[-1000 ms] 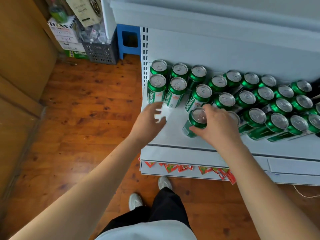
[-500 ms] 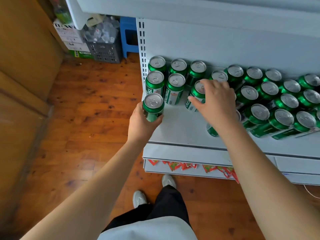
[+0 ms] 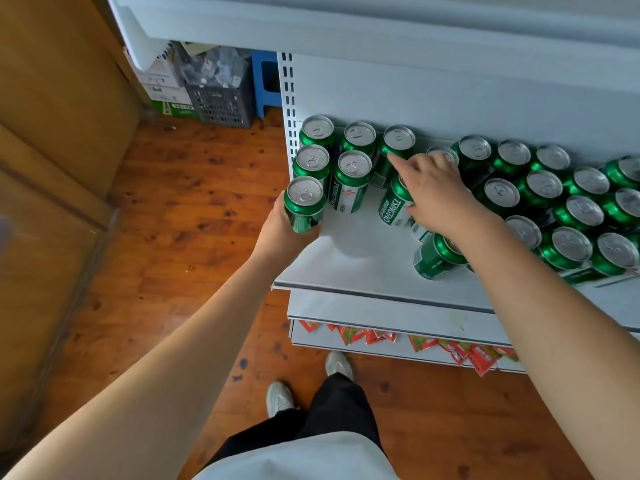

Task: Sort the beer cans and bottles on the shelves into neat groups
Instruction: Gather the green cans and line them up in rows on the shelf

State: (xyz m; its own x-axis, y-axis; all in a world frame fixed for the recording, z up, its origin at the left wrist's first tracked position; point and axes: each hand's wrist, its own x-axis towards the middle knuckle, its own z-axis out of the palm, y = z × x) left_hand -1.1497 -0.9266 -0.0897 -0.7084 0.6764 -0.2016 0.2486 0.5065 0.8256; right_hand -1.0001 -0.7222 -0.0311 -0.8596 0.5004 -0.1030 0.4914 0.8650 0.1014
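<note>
Your left hand grips a can at the shelf's left edge; your right hand reaches over it, fingers extended.

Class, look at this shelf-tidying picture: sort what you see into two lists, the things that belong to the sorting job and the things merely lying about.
Part of the job:
- green beer cans on the white shelf
- the can held by the left hand
- the right hand reaching among the cans

Lying about:
- grey crate
- blue stool
- cardboard boxes
- red packets on the lower shelf
</note>
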